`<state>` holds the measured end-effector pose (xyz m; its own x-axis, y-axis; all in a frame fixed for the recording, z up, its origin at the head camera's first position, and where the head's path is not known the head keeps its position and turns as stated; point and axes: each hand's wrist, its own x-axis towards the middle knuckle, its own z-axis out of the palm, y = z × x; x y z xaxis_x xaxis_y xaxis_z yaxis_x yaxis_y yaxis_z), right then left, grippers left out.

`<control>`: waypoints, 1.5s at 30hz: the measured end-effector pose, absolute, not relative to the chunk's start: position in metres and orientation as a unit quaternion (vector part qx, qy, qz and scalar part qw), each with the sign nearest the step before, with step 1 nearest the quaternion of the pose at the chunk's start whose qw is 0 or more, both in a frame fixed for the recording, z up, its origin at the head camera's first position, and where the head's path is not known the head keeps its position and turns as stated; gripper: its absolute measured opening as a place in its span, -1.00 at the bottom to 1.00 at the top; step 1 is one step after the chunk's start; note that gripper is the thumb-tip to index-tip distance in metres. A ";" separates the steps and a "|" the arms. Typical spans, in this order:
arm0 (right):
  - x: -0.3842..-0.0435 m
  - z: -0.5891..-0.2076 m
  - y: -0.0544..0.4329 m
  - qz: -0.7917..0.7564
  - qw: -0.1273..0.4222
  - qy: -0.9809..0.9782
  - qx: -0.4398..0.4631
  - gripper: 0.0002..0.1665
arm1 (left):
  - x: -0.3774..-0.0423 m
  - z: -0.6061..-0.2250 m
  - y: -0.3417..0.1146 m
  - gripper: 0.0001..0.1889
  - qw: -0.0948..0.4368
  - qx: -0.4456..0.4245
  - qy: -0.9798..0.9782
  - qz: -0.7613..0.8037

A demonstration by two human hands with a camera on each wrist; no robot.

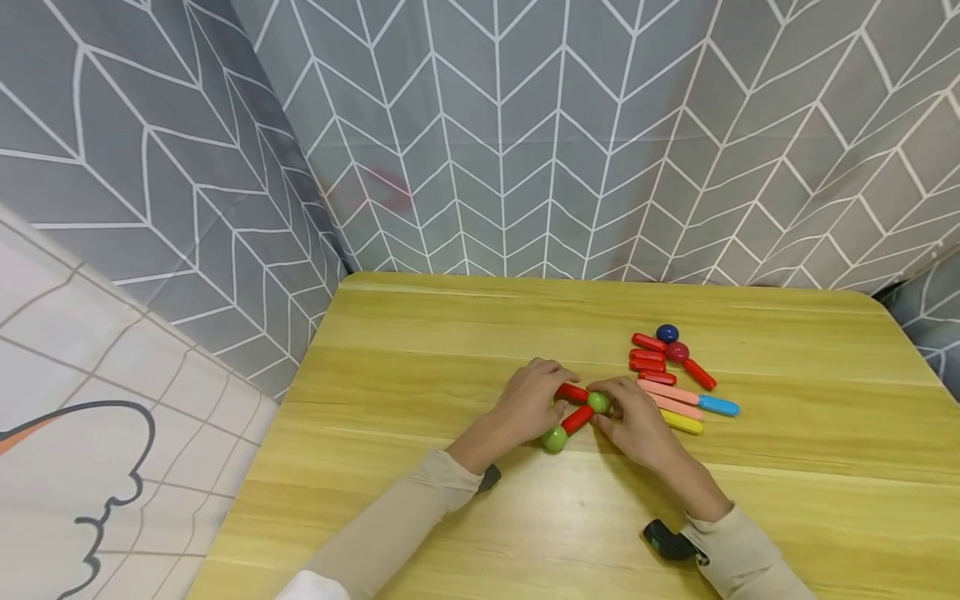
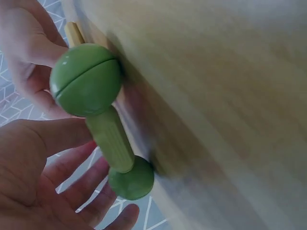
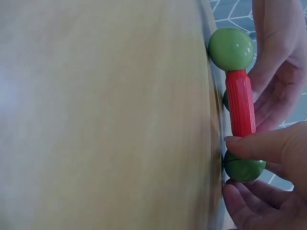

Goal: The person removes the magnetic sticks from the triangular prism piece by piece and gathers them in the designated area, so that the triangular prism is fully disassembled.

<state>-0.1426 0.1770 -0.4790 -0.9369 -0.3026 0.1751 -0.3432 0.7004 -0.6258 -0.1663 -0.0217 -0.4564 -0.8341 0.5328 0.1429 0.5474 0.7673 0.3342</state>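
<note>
Red magnetic sticks and green balls form a joined piece between both hands. My right hand [image 1: 637,421] pinches the green ball [image 1: 598,402] at its right corner, thumb and fingers on opposite sides. From this ball one red stick [image 3: 241,103] runs to a nearer green ball [image 1: 555,439], and another red stick [image 1: 572,392] goes up-left under my left fingers. My left hand [image 1: 528,400] holds the left side; in the left wrist view its thumb lies on a stick [image 2: 111,139] that looks olive there, between two green balls. A farther green ball [image 2: 132,177] sits beside its fingers.
Right of the hands lie several short red sticks [image 1: 647,355], a dark blue ball [image 1: 667,333] and a crimson ball [image 1: 677,352]. Longer pink sticks [image 1: 667,392], a blue stick [image 1: 718,406] and a yellow stick [image 1: 681,421] lie just nearer. A patterned curtain [image 1: 525,150] hangs behind the wooden table [image 1: 420,333].
</note>
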 end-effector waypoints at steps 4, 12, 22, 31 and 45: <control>-0.142 -0.478 0.175 0.356 0.018 -0.916 0.185 -0.57 | -0.168 -0.460 -0.022 -0.71 0.011 -0.286 -0.940 -0.186; -0.146 -0.476 0.179 0.451 -0.071 -0.868 0.198 -0.55 | -0.170 -0.464 -0.022 -0.76 0.003 -0.272 -0.946 -0.177; -0.146 -0.474 0.178 0.503 -0.117 -0.844 0.144 -0.55 | -0.169 -0.467 -0.023 -0.79 -0.001 -0.264 -0.946 -0.189; -0.146 -0.478 0.172 0.490 -0.074 -0.863 0.100 -0.64 | -0.171 -0.466 -0.023 -0.82 -0.005 -0.262 -0.946 -0.193; -0.144 -0.485 0.165 0.449 0.011 -0.884 0.129 -0.72 | -0.171 -0.463 -0.022 -0.83 -0.019 -0.250 -0.948 -0.198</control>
